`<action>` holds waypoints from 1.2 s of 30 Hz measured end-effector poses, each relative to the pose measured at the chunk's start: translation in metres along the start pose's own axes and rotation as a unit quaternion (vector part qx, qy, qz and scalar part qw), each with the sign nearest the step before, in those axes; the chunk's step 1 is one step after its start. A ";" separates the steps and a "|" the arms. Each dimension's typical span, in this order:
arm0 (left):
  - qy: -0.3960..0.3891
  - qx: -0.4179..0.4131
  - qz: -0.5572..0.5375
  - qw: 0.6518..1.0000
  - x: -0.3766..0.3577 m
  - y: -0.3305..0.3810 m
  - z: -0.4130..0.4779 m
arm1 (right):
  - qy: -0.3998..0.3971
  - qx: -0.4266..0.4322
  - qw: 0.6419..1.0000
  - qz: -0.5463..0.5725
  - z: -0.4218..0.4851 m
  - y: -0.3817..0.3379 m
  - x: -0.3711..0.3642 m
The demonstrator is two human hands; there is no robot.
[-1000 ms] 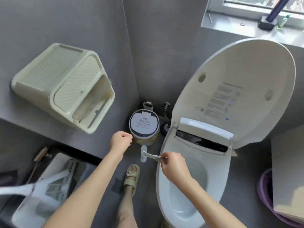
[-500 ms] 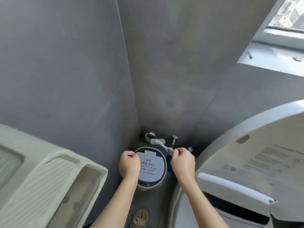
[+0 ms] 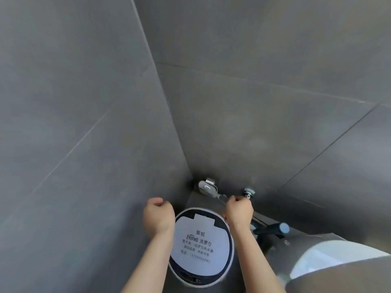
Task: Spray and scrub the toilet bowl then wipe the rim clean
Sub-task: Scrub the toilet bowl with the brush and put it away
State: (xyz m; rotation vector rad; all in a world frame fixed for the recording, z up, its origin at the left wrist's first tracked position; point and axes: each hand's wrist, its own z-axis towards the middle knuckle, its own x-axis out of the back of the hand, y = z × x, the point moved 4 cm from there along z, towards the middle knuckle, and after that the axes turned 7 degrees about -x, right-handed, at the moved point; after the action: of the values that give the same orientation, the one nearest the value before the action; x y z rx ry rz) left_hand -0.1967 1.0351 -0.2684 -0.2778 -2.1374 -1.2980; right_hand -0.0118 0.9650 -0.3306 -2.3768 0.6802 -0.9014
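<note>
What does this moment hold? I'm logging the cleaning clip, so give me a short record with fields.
setting: corner of grey tiled walls
right hand: closed on a small brush's handle
brush head: at the wall holder in the corner
left hand: loose fist, holding nothing
between arms: round lidded bin, label on lid
toilet: only an edge, lower right

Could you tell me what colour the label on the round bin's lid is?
White with dark printed text, on the bin lid, in the head view.
</note>
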 end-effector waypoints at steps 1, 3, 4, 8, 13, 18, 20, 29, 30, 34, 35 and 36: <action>0.003 0.000 0.006 1.000 -0.006 -0.004 0.006 | 0.000 0.001 1.000 0.002 0.009 0.004 -0.007; 0.000 -0.002 0.017 1.000 -0.012 -0.008 0.012 | 0.004 0.000 1.000 0.004 0.018 0.006 -0.013; -0.001 -0.003 0.021 1.000 -0.015 -0.010 0.013 | 0.003 -0.005 1.000 0.006 0.021 0.007 -0.016; -0.008 -0.014 0.019 1.000 -0.028 -0.010 0.020 | -0.018 -0.020 1.000 0.010 0.032 0.005 -0.027; -0.013 -0.033 0.001 0.999 -0.037 -0.002 0.032 | -0.120 -0.040 0.989 0.076 0.038 -0.014 -0.038; -0.010 -0.041 0.007 0.999 -0.040 -0.004 0.041 | -0.219 0.014 0.976 0.011 0.035 -0.025 -0.070; -0.012 -0.037 0.004 0.999 -0.041 -0.007 0.040 | -0.243 0.007 0.970 0.010 0.033 -0.024 -0.077; -0.022 -0.022 -0.011 0.999 -0.014 -0.005 -0.003 | -0.134 0.037 0.988 0.059 -0.013 -0.005 -0.033; -0.029 -0.021 -0.014 0.999 -0.009 -0.005 -0.014 | -0.126 0.041 0.990 0.049 -0.026 -0.001 -0.021; -0.050 -0.024 -0.033 0.998 0.025 -0.005 -0.060 | -0.133 0.062 0.988 0.042 -0.094 0.008 0.028; -0.052 -0.024 -0.039 0.998 0.035 -0.006 -0.072 | -0.139 0.067 0.987 0.046 -0.111 0.011 0.037; -0.052 -0.020 -0.046 0.997 0.051 -0.010 -0.087 | -0.146 0.070 0.986 0.048 -0.133 0.015 0.050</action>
State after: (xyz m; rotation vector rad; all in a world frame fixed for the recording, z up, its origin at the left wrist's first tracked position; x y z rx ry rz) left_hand -0.2071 0.9492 -0.2164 -0.2713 -2.2370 -1.4078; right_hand -0.0771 0.8866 -0.2300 -2.2666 0.5881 -0.5261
